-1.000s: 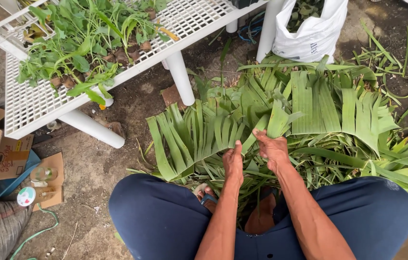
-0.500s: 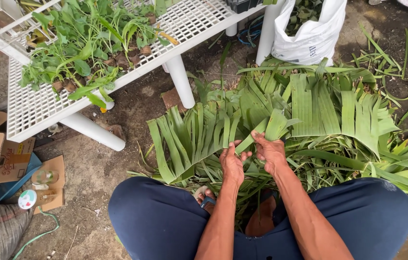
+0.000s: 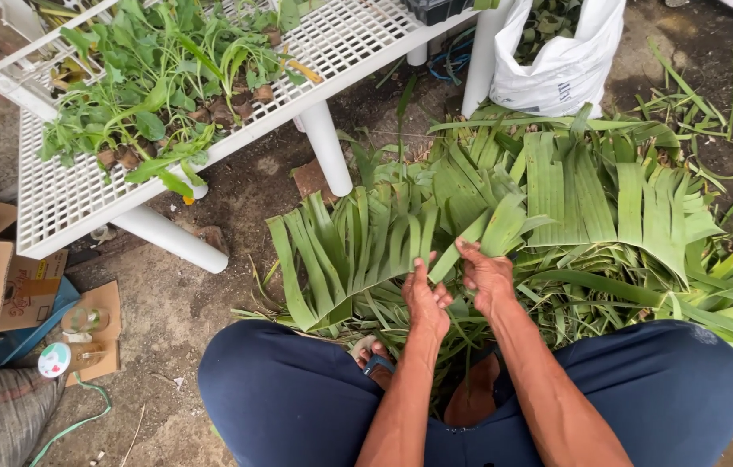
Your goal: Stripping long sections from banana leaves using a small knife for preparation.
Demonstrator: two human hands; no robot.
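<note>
Head view, white sack [image 3: 567, 60] beyond hands' leaf strip [image 3: 479, 235]

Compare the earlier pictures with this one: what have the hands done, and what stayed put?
The two hands drew slightly apart. The right hand pinches a leaf strip, lifting it off the leaf pile; the left hand slid down beside it. The white rack and bag stayed put.

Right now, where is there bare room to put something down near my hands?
Bare dirt lies between the white rack's leg and the left knee, beside the cardboard boxes. Ahead of both hands, the cut green leaf strips cover the ground.
</note>
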